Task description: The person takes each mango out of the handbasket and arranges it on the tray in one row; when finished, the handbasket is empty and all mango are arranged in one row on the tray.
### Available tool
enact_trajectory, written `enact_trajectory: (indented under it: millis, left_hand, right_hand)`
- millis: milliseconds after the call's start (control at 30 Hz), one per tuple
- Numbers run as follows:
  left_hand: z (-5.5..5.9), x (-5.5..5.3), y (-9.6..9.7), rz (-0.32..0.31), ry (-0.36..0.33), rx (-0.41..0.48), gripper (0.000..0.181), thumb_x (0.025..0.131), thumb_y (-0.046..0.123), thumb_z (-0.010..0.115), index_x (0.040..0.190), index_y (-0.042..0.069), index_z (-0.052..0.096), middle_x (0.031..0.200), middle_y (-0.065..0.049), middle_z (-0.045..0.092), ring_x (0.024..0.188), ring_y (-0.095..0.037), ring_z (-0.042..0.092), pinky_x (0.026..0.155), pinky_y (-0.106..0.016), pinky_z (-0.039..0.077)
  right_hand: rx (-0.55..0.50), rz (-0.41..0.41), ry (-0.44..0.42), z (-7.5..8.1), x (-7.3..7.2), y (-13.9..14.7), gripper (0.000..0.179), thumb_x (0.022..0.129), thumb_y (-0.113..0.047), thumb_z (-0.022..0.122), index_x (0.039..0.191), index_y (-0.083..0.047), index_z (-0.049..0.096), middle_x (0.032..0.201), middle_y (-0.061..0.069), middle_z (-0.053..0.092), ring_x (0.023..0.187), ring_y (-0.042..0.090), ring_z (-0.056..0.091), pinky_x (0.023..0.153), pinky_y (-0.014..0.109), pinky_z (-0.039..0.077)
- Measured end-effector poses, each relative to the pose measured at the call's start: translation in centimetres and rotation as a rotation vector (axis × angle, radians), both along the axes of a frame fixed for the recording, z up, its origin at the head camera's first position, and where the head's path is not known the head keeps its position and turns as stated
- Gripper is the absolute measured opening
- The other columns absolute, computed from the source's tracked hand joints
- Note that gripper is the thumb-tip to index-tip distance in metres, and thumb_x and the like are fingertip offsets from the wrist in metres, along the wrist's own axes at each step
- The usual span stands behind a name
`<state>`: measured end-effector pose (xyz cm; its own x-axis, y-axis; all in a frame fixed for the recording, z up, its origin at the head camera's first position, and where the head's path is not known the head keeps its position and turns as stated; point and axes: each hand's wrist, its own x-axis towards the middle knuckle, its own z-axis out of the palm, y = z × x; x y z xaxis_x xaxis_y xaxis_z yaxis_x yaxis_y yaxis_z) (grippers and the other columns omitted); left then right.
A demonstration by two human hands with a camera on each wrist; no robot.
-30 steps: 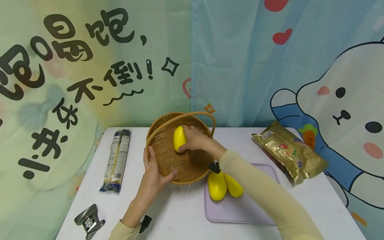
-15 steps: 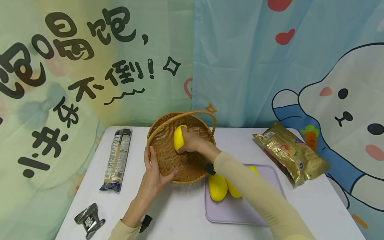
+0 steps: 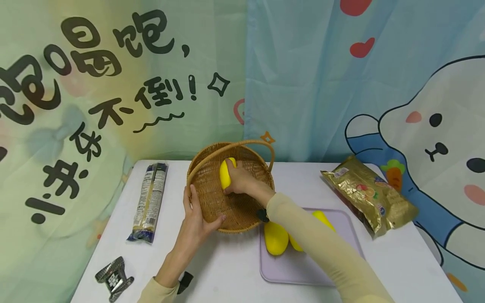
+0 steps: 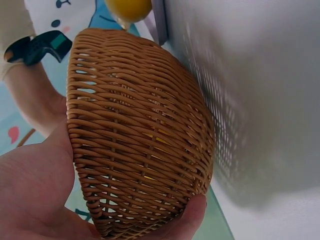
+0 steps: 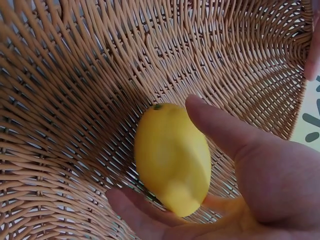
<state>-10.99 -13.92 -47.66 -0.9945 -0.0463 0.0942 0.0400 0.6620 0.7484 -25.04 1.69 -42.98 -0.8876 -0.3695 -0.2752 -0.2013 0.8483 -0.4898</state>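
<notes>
A brown wicker basket (image 3: 227, 210) with an arched handle tilts on the table, its opening facing me. My left hand (image 3: 195, 219) holds its left side, fingers at the rim and thumb along the woven wall, as the left wrist view (image 4: 145, 135) also shows from outside. Inside the basket, my right hand (image 3: 242, 179) has its thumb and fingers around a yellow lemon (image 5: 172, 160). The lemon lies close against the weave, a dark stem spot at its far end; the thumb tip overlaps its edge.
Several more yellow fruits (image 3: 276, 238) lie on a lilac tray (image 3: 280, 275), partly hidden by my right sleeve. A gold snack bag (image 3: 371, 195) sits at the back right. A long wrapped packet (image 3: 148, 202) and a small black-silver packet (image 3: 115, 277) lie on the left.
My right hand has turned slightly around the lemon inside the basket, and the forearm has shifted a little left, uncovering another fruit on the tray. The left hand keeps its hold.
</notes>
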Motion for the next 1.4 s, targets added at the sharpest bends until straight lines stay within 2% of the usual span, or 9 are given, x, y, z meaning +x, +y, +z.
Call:
enact_trajectory:
  millis: [200, 467, 667, 833, 1167, 1400]
  left_hand:
    - [-0.1, 0.1, 0.2, -0.005, 0.009, -0.003, 0.126, 0.084, 0.038, 0.084, 0.162, 0.005, -0.008, 0.168, -0.022, -0.009, 0.099, -0.046, 0.067, 0.077, -0.045, 0.058]
    - [0.0, 0.1, 0.5, 0.002, -0.007, 0.011, 0.126, 0.084, 0.039, 0.084, 0.163, 0.006, -0.008, 0.169, -0.02, -0.01, 0.102, -0.045, 0.066, 0.079, -0.044, 0.057]
    - [-0.1, 0.1, 0.6, 0.0, 0.001, 0.017, 0.126, 0.083, 0.039, 0.084, 0.162, 0.004, -0.008, 0.168, -0.022, -0.007, 0.102, -0.045, 0.066, 0.077, -0.045, 0.057]
    - [-0.1, 0.0, 0.7, -0.002, -0.01, 0.011, 0.126, 0.083, 0.039, 0.084, 0.162, 0.005, -0.008, 0.169, -0.02, -0.01, 0.103, -0.044, 0.066, 0.078, -0.044, 0.057]
    - [0.1, -0.1, 0.1, -0.004, 0.01, -0.021, 0.124, 0.084, 0.039, 0.084, 0.162, 0.002, -0.005, 0.168, -0.022, -0.01, 0.102, -0.045, 0.067, 0.079, -0.044, 0.058]
    - [0.1, -0.1, 0.1, -0.005, -0.001, -0.013, 0.126, 0.084, 0.039, 0.083, 0.162, 0.005, -0.009, 0.168, -0.021, -0.011, 0.105, -0.047, 0.066, 0.08, -0.046, 0.057]
  right_hand:
    - [-0.025, 0.0, 0.002, -0.3, 0.1, 0.0, 0.111, 0.085, -0.02, 0.084, 0.165, -0.014, 0.007, 0.16, 0.03, 0.016, 0.107, 0.034, 0.061, 0.083, 0.04, 0.053]
    - [-0.051, 0.005, -0.004, -0.1, 0.1, 0.0, 0.113, 0.085, -0.022, 0.084, 0.165, -0.013, 0.004, 0.161, 0.031, 0.011, 0.111, 0.035, 0.061, 0.088, 0.041, 0.054]
    - [-0.042, -0.006, -0.011, -0.2, -0.1, -0.1, 0.112, 0.086, -0.023, 0.083, 0.165, -0.013, 0.004, 0.161, 0.031, 0.011, 0.112, 0.035, 0.061, 0.088, 0.041, 0.054]
    - [-0.047, 0.001, -0.004, -0.4, -0.1, 0.1, 0.111, 0.086, -0.023, 0.083, 0.164, -0.012, 0.006, 0.16, 0.031, 0.014, 0.11, 0.033, 0.062, 0.085, 0.039, 0.054]
    - [-0.048, 0.052, 0.022, 0.5, 0.3, 0.7, 0.109, 0.086, -0.024, 0.084, 0.165, -0.014, 0.01, 0.162, 0.03, 0.016, 0.117, 0.036, 0.06, 0.089, 0.044, 0.054]
    - [-0.08, 0.072, 0.02, 1.8, 1.6, 1.3, 0.109, 0.085, -0.026, 0.084, 0.165, -0.017, 0.011, 0.164, 0.027, 0.012, 0.118, 0.036, 0.059, 0.09, 0.042, 0.055]
